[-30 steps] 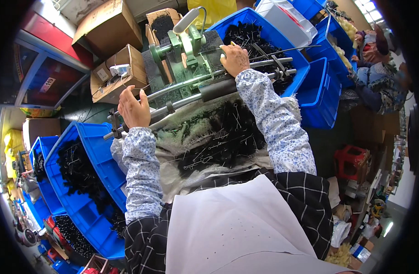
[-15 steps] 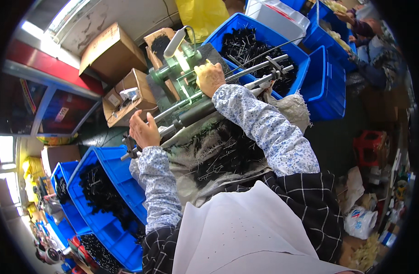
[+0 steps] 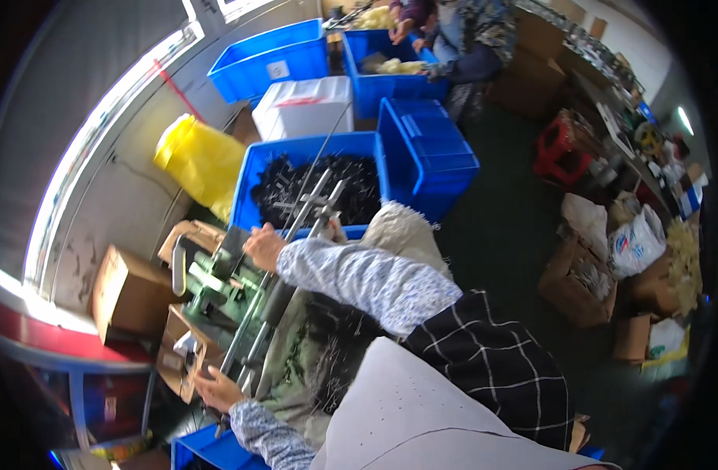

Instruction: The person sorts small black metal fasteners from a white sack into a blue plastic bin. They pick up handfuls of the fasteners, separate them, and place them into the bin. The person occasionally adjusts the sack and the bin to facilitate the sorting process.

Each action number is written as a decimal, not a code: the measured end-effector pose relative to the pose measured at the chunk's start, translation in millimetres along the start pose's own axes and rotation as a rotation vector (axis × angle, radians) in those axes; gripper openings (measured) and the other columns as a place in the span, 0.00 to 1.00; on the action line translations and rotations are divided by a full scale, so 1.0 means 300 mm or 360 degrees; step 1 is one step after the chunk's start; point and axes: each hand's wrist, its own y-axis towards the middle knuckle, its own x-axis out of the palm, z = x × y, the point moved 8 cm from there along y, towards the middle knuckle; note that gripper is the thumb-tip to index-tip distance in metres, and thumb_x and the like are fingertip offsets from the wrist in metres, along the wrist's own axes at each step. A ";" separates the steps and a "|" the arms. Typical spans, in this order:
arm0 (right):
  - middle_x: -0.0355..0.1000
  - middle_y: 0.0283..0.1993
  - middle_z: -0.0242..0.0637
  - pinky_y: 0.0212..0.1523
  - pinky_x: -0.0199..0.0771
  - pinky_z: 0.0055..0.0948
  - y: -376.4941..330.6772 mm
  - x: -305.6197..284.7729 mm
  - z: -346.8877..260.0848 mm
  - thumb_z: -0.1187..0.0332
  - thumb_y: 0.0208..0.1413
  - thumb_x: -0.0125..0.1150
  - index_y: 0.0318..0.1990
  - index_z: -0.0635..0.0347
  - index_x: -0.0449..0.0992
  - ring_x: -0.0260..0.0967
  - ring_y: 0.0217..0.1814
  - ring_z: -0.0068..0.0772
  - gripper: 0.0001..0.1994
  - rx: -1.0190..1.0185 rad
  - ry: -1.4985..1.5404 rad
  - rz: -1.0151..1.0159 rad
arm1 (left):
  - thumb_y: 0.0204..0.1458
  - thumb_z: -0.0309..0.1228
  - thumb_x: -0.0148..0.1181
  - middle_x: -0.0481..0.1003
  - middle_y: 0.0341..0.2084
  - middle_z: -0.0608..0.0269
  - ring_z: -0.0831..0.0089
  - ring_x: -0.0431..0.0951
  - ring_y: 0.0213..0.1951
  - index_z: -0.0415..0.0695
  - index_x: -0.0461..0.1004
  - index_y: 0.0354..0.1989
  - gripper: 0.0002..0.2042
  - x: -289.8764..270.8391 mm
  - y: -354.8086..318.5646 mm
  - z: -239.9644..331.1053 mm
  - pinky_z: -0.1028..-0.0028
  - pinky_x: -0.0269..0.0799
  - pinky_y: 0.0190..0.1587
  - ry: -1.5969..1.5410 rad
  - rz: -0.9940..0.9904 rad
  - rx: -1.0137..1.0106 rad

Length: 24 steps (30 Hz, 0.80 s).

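Note:
A small green bench machine (image 3: pixel 218 283) with a pale lamp head (image 3: pixel 179 266) stands ahead to my left. Long metal rods (image 3: pixel 253 333) and a thick dark bar (image 3: pixel 279 302) run along its near side. My right hand (image 3: pixel 266 247) is at the machine's far end, its fingers curled; whatever they grip is too small to make out. My left hand (image 3: pixel 218 390) is beside the near end of the rods, fingers apart, with nothing visible in it. Below the rods, a pale cloth (image 3: pixel 284 376) carries dark thin pieces (image 3: pixel 339 317).
Beyond the rods' far end, a blue bin (image 3: pixel 247 176) holds many black pieces. An upright blue bin (image 3: pixel 437 157) and a white box (image 3: pixel 304 108) stand behind. Cardboard boxes (image 3: pixel 128 294) flank the machine. Another person (image 3: pixel 472 43) works at the back; a red stool (image 3: pixel 562 149) is right.
My view has swung to the right and up, so the machine and both hands appear further left. The right hand stays by the machine, the left by the rod end.

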 end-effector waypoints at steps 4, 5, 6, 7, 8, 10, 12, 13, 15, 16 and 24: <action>0.71 0.33 0.29 0.42 0.57 0.36 -0.018 -0.009 0.027 0.65 0.40 0.56 0.30 0.52 0.75 0.62 0.45 0.30 0.07 0.0093 0.0158 -0.0097 | 0.52 0.38 0.48 0.70 0.42 0.50 0.55 0.68 0.47 0.38 0.66 0.45 0.17 0.050 0.019 -0.024 0.61 0.62 0.47 -0.0052 -0.0138 -0.0004; 0.69 0.34 0.29 0.43 0.57 0.36 -0.020 -0.022 0.023 0.65 0.40 0.56 0.30 0.51 0.75 0.61 0.46 0.31 0.07 0.0076 0.0177 -0.0076 | 0.52 0.37 0.48 0.70 0.42 0.50 0.55 0.68 0.46 0.39 0.66 0.44 0.17 0.044 0.019 -0.027 0.61 0.62 0.47 -0.0055 -0.0136 -0.0024; 0.67 0.36 0.31 0.43 0.57 0.36 -0.024 -0.030 0.018 0.66 0.42 0.55 0.31 0.51 0.75 0.60 0.47 0.31 0.07 0.0068 0.0205 -0.0084 | 0.52 0.37 0.48 0.70 0.42 0.51 0.55 0.69 0.46 0.40 0.66 0.45 0.16 0.054 0.019 -0.040 0.62 0.62 0.47 -0.0048 -0.0120 0.0003; 0.66 0.38 0.32 0.43 0.57 0.36 -0.025 -0.041 0.011 0.66 0.43 0.54 0.31 0.51 0.75 0.60 0.47 0.32 0.07 0.0075 0.0229 -0.0065 | 0.52 0.37 0.48 0.70 0.42 0.52 0.56 0.69 0.46 0.40 0.66 0.45 0.16 0.054 0.016 -0.045 0.62 0.62 0.46 -0.0031 -0.0156 -0.0030; 0.65 0.40 0.34 0.43 0.57 0.36 -0.027 -0.051 0.008 0.66 0.44 0.53 0.31 0.51 0.76 0.59 0.48 0.32 0.07 0.0082 0.0252 -0.0044 | 0.52 0.37 0.47 0.70 0.42 0.53 0.56 0.69 0.46 0.41 0.65 0.45 0.16 0.050 0.016 -0.047 0.62 0.62 0.46 -0.0014 -0.0190 -0.0064; 0.63 0.42 0.34 0.44 0.57 0.36 -0.030 -0.047 0.008 0.66 0.46 0.51 0.32 0.52 0.76 0.59 0.48 0.32 0.08 0.0085 0.0281 -0.0047 | 0.52 0.38 0.47 0.70 0.42 0.53 0.56 0.69 0.45 0.42 0.65 0.45 0.16 0.040 0.016 -0.038 0.62 0.62 0.46 0.0061 -0.0210 -0.0069; 0.64 0.41 0.33 0.44 0.57 0.36 -0.028 -0.028 0.014 0.67 0.46 0.51 0.30 0.51 0.75 0.58 0.48 0.32 0.07 0.0115 0.0271 0.0009 | 0.52 0.38 0.47 0.70 0.42 0.53 0.55 0.69 0.45 0.42 0.65 0.45 0.16 0.046 0.009 -0.035 0.61 0.62 0.45 0.0089 -0.0217 -0.0063; 0.64 0.39 0.32 0.44 0.57 0.36 -0.033 -0.044 0.014 0.67 0.45 0.51 0.28 0.51 0.75 0.58 0.48 0.31 0.06 0.0122 0.0247 0.0035 | 0.52 0.39 0.47 0.71 0.41 0.53 0.55 0.70 0.44 0.42 0.65 0.45 0.16 0.052 0.013 -0.038 0.61 0.62 0.45 0.0072 -0.0209 -0.0056; 0.64 0.38 0.32 0.45 0.57 0.37 -0.026 -0.028 0.018 0.67 0.44 0.50 0.27 0.51 0.74 0.58 0.49 0.32 0.06 0.0159 0.0327 0.0079 | 0.52 0.40 0.47 0.71 0.40 0.52 0.54 0.70 0.43 0.41 0.66 0.44 0.17 0.065 0.019 -0.049 0.61 0.63 0.44 0.0072 -0.0199 -0.0046; 0.64 0.38 0.32 0.45 0.57 0.38 -0.024 -0.013 0.022 0.67 0.44 0.49 0.27 0.51 0.74 0.58 0.48 0.32 0.06 0.0180 0.0369 0.0131 | 0.51 0.39 0.47 0.71 0.39 0.51 0.55 0.71 0.42 0.41 0.66 0.44 0.17 0.076 0.020 -0.054 0.61 0.64 0.43 0.0090 -0.0190 -0.0018; 0.66 0.36 0.31 0.46 0.55 0.37 -0.024 -0.022 0.028 0.68 0.47 0.48 0.27 0.53 0.74 0.56 0.48 0.31 0.06 0.0157 0.0349 0.0230 | 0.38 0.32 0.60 0.72 0.24 0.55 0.57 0.71 0.31 0.42 0.69 0.28 0.10 0.118 0.070 -0.131 0.62 0.65 0.35 0.0035 0.0410 0.0260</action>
